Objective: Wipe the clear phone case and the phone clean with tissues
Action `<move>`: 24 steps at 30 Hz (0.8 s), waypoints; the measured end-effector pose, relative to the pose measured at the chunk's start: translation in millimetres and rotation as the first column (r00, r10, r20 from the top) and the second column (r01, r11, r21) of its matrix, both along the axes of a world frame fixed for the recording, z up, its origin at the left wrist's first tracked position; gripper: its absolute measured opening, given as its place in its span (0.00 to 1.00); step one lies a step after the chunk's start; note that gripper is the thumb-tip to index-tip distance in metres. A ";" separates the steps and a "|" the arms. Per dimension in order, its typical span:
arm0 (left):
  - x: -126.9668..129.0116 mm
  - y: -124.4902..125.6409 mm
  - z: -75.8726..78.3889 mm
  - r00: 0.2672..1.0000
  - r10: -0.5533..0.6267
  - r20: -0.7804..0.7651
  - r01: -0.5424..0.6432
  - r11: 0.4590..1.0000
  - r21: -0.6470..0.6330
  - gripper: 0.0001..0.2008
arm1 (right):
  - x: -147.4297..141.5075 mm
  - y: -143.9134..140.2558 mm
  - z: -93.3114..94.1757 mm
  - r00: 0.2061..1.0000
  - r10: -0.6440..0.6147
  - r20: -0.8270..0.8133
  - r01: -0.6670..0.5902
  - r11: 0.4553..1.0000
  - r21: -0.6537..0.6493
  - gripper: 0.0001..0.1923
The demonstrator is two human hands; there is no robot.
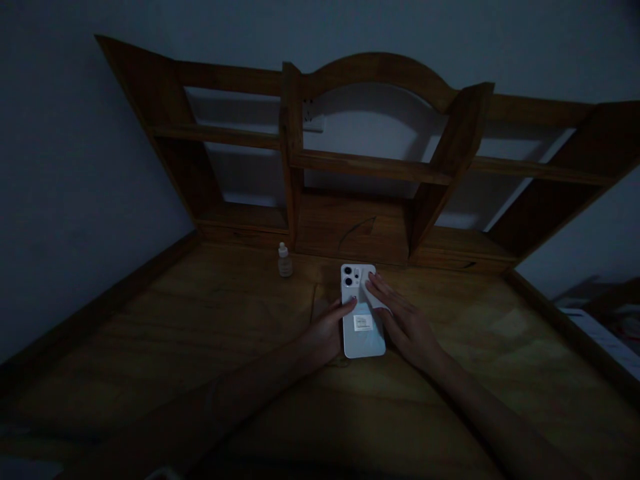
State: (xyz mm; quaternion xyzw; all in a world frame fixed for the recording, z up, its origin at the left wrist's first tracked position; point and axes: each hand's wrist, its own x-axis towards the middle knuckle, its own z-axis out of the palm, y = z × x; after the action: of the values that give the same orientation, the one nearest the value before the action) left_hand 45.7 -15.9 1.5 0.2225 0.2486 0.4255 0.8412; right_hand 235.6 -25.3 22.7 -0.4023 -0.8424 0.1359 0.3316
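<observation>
A white phone (361, 333) lies face down on the wooden desk (200, 333), its camera lenses at the far end and a small label on its back. My left hand (327, 333) rests against the phone's left edge, its fingertips touching the back. My right hand (403, 317) lies flat on the right side, pressing a small white cloth or wipe (373, 293) onto the phone's back with its fingers stretched out.
A small dropper bottle (285, 260) stands upright on the desk, left of the phone and near the back. A wooden shelf unit (365, 167) with open compartments rises along the desk's rear edge. The room is dim.
</observation>
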 end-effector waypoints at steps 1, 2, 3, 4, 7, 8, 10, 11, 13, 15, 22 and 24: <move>0.2 1.0 0.8 0.999 -0.033 0.019 0.033 0.999 -0.036 0.21 | 0.1 -0.2 -0.5 1.000 -0.002 0.002 0.002 1.000 0.002 0.26; 0.5 1.7 2.1 0.997 -0.060 0.045 0.063 0.996 -0.061 0.22 | 0.1 -0.5 -1.2 1.000 -0.004 0.003 0.004 1.000 0.005 0.26; 0.6 2.2 3.9 0.995 -0.073 0.072 0.078 0.994 -0.072 0.23 | -0.1 -0.8 -1.9 1.000 -0.005 0.001 0.005 1.000 0.011 0.26; 0.8 2.3 6.3 0.993 -0.068 0.094 0.075 0.995 -0.071 0.23 | -0.5 -1.1 -2.5 1.000 -0.007 -0.001 0.007 1.000 0.017 0.26; 0.3 1.8 13.7 0.992 -0.014 0.125 0.021 0.998 -0.061 0.25 | -3.2 -2.7 -3.1 1.000 0.018 0.017 -0.018 0.999 0.037 0.26; -0.2 1.6 15.3 0.991 -0.009 0.130 0.017 0.998 -0.064 0.26 | -4.6 -3.3 -2.9 0.999 0.038 0.031 -0.039 0.998 0.046 0.27; -1.6 1.7 16.3 0.990 -0.017 0.143 0.028 0.997 -0.076 0.29 | -7.4 -4.8 -2.1 0.994 0.084 0.068 -0.088 0.994 0.058 0.27; -2.4 1.9 15.9 0.989 -0.022 0.149 0.035 0.996 -0.083 0.30 | -8.9 -5.5 -1.7 0.991 0.106 0.085 -0.111 0.992 0.063 0.27; -3.7 2.7 14.3 0.987 -0.031 0.158 0.048 0.993 -0.105 0.31 | -11.6 -7.0 -1.2 0.982 0.147 0.116 -0.155 0.986 0.062 0.27; -4.3 3.6 12.9 0.985 -0.032 0.170 0.057 0.988 -0.145 0.30 | -14.1 -8.3 -0.9 0.970 0.199 0.140 -0.207 0.978 0.041 0.28; -5.2 6.3 12.9 0.994 0.045 0.096 -0.028 0.984 -0.177 0.22 | -20.6 -16.6 3.8 0.923 0.382 0.039 -0.379 0.922 -0.074 0.22; -5.4 6.4 13.6 0.998 0.047 0.042 -0.041 0.991 -0.130 0.21 | -21.2 -19.6 6.0 0.918 0.396 -0.014 -0.396 0.912 -0.109 0.22</move>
State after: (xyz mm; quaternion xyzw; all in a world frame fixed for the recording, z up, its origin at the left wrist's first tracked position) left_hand 40.3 -9.6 15.1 0.1522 0.2614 0.4319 0.8497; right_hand 214.5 -44.9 28.8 -0.2415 -0.8991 0.2444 0.2710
